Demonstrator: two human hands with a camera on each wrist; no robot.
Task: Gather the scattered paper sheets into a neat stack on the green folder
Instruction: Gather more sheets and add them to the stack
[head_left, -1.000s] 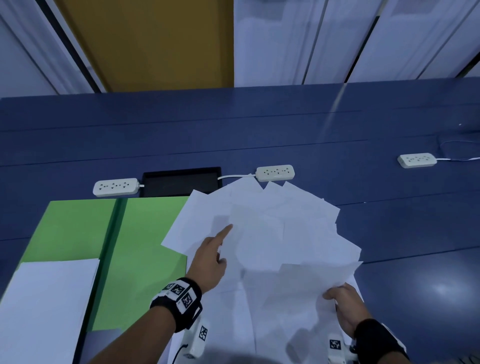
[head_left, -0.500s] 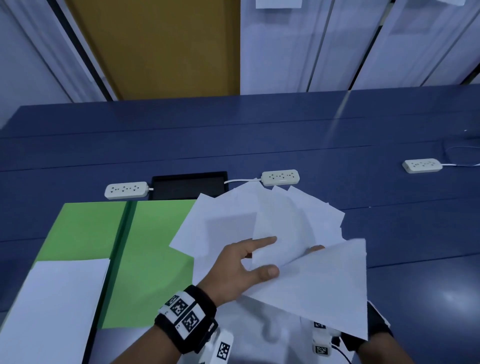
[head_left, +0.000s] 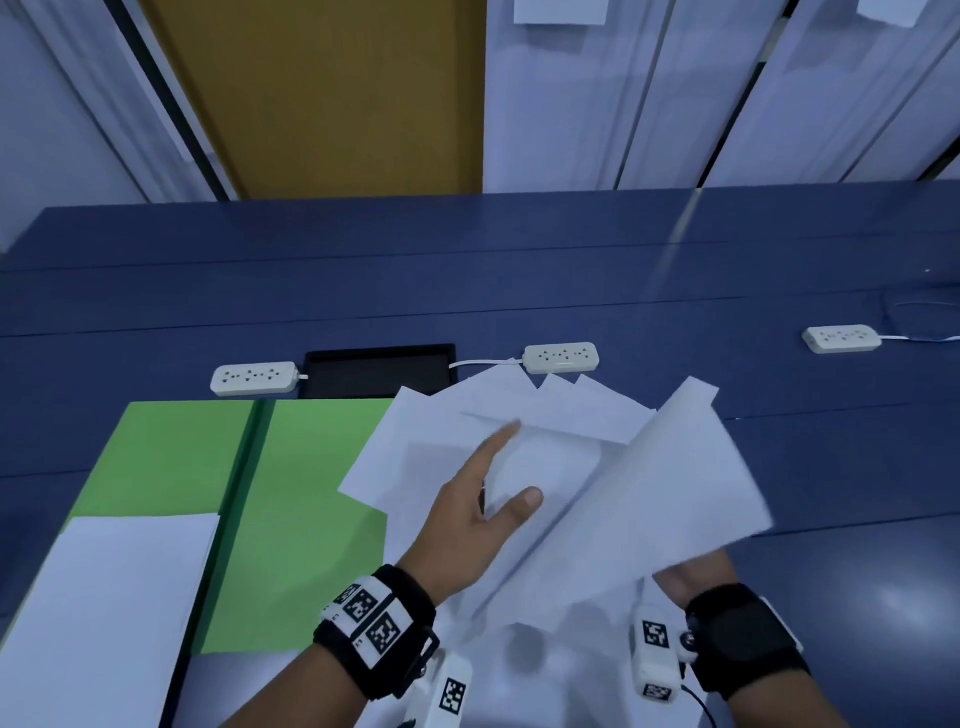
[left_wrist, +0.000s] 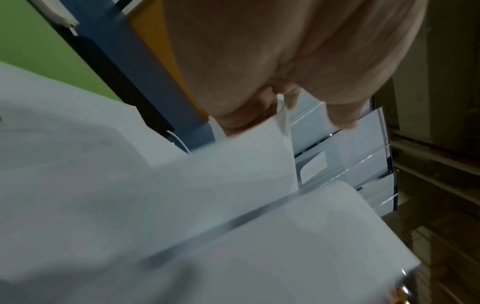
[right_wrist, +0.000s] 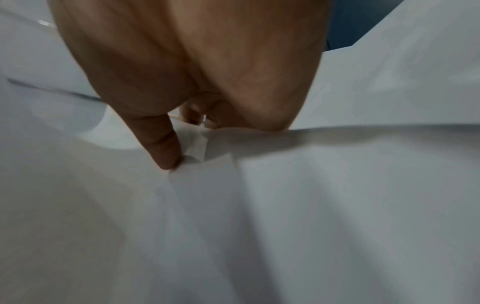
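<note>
My left hand reaches over the fan of loose white paper sheets on the dark blue table, forefinger straight, thumb spread; its other fingers go under a sheet, so I cannot tell whether they pinch it or only lift it. In the left wrist view a paper edge slips between 2 of my fingers. My right hand is mostly hidden under the large lifted white sheet, which stands tilted up over the pile. The right wrist view shows my thumb pressed on paper, fingers curled behind, so that hand grips the sheet.

I judge the task barely begun. The open flat green folder lies to the left; only 1 white stack sits on its left half, and the corner of the fan overlaps its right edge. Most sheets remain splayed at different angles on the table, not squared, not moved over.

Around me are 3 white power strips: and. A black rectangular tray sits just behind the folder. The nearest strip's cord runs close to the far tips of the fan and could snag sheets as I sweep them.
</note>
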